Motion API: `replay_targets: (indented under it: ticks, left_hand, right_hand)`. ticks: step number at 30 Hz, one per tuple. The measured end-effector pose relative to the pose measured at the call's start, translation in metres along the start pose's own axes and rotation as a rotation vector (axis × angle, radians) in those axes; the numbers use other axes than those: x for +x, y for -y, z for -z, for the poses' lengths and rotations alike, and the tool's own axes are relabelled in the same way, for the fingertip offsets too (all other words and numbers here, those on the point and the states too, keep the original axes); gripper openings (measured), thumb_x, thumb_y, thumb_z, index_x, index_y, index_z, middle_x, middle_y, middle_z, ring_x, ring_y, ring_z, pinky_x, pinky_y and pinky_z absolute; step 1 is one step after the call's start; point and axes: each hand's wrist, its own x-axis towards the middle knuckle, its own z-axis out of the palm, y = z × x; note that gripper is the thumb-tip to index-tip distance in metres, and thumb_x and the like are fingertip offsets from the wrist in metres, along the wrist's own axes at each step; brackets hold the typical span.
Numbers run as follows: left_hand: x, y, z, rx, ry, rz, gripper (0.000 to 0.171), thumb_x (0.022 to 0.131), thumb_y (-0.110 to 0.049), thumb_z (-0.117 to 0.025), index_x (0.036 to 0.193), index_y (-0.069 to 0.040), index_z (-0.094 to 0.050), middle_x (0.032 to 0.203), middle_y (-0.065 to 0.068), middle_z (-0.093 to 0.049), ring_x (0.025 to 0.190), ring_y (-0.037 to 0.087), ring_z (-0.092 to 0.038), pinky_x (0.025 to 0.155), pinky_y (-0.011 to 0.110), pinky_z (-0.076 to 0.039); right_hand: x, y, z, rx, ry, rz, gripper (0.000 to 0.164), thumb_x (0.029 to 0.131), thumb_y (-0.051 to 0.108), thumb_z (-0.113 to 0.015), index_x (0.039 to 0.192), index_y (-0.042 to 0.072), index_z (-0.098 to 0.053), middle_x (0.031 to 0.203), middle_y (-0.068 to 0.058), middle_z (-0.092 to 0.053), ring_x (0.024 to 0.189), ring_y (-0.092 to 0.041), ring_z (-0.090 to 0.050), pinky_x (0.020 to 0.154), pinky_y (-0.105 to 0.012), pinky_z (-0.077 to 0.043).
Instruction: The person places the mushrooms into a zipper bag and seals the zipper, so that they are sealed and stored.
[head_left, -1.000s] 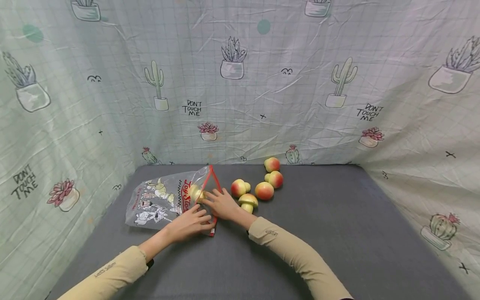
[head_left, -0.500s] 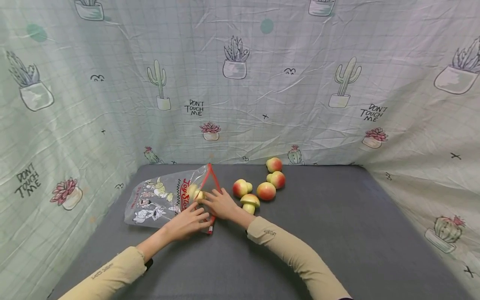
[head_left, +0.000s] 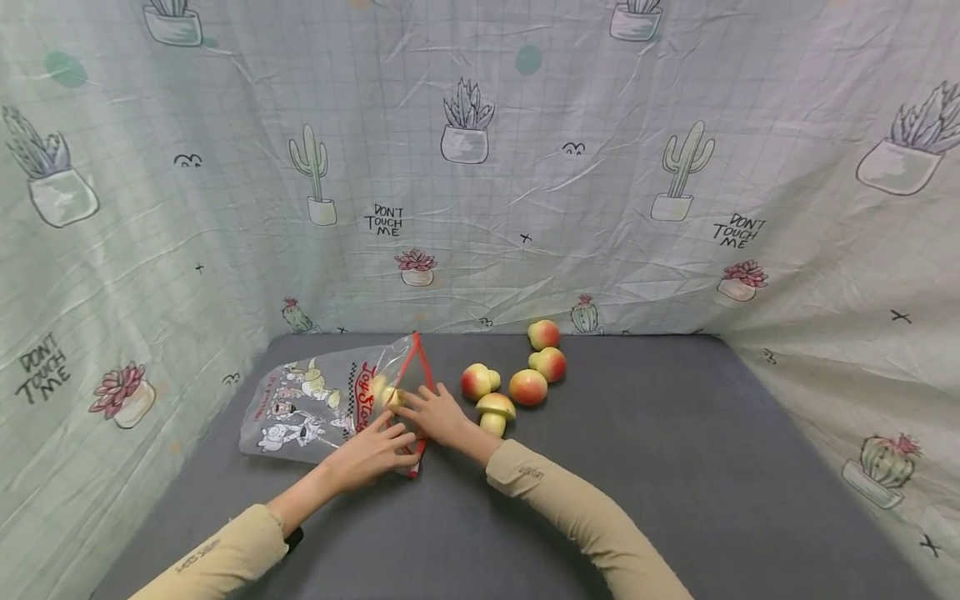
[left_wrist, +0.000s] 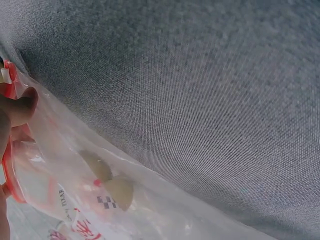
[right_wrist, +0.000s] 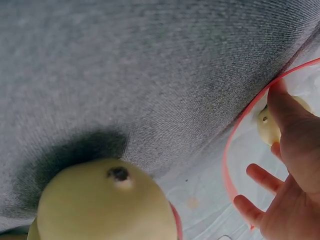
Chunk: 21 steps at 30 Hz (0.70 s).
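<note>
A clear printed plastic bag (head_left: 296, 421) with a red zip edge lies at left centre, its mouth facing right. My left hand (head_left: 369, 457) grips the near side of that mouth; in the left wrist view its thumb (left_wrist: 26, 106) lies over the plastic beside the red edge. My right hand (head_left: 442, 418) reaches into the mouth with its fingers extended. At its fingertips, inside the bag, is a pale yellow toy mushroom (head_left: 381, 390). The right wrist view shows the thumb (right_wrist: 285, 107) partly in front of this mushroom (right_wrist: 267, 125); whether it presses on it I cannot tell.
Several red-and-yellow toy mushrooms lie on the grey table (head_left: 675, 467) right of the bag. The nearest mushroom (head_left: 495, 410) sits beside my right wrist, and the farthest mushroom (head_left: 543, 334) is near the back curtain (head_left: 487, 217). Curtains enclose the table's back and sides.
The bag and the mushroom in it have shifted slightly left, with both hands moving the same way. The mushrooms outside have stayed in place.
</note>
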Motion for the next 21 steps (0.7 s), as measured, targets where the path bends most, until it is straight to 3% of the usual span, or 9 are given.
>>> replay_targets:
  ticks: [7, 11, 16, 21]
  left_hand:
    - [-0.0012, 0.0006, 0.0021, 0.004, 0.008, 0.031, 0.054, 0.058, -0.018, -0.078, 0.108, -0.026, -0.061, 0.102, -0.003, -0.057, 0.096, 0.016, -0.052, 0.096, 0.048, -0.036]
    - [-0.0007, 0.0006, 0.0037, 0.02, -0.003, 0.061, 0.047, 0.06, -0.019, -0.077, 0.103, -0.023, -0.06, 0.096, -0.003, -0.056, 0.091, 0.016, -0.052, 0.095, 0.046, -0.036]
    - [-0.0012, 0.0001, 0.0023, 0.012, -0.046, 0.074, 0.033, 0.064, -0.021, -0.072, 0.095, -0.023, -0.06, 0.089, -0.002, -0.056, 0.084, 0.017, -0.051, 0.093, 0.045, -0.037]
    - [-0.0016, -0.0019, 0.0013, 0.004, -0.053, 0.08, 0.033, 0.064, -0.023, -0.072, 0.095, -0.023, -0.061, 0.089, -0.001, -0.056, 0.086, 0.017, -0.052, 0.093, 0.045, -0.038]
  right_hand:
    - [0.005, 0.0015, 0.0038, -0.057, 0.067, -0.001, 0.066, 0.081, 0.051, -0.052, 0.138, 0.041, -0.02, 0.144, 0.015, -0.027, 0.12, -0.01, -0.039, 0.097, -0.035, -0.039]
    - [0.0057, 0.0017, 0.0062, -0.082, 0.098, -0.007, 0.066, 0.083, 0.047, -0.052, 0.139, 0.042, -0.016, 0.145, 0.016, -0.023, 0.12, -0.009, -0.038, 0.098, -0.034, -0.039]
    - [0.003, 0.0007, 0.0076, -0.062, 0.076, -0.007, 0.062, 0.085, 0.045, -0.051, 0.138, 0.042, -0.019, 0.145, 0.016, -0.025, 0.118, -0.009, -0.04, 0.096, -0.035, -0.041]
    - [-0.0028, -0.0053, 0.0059, 0.022, -0.005, 0.006, 0.059, 0.083, 0.049, -0.052, 0.136, 0.039, -0.029, 0.144, 0.011, -0.03, 0.118, -0.012, -0.042, 0.094, -0.037, -0.042]
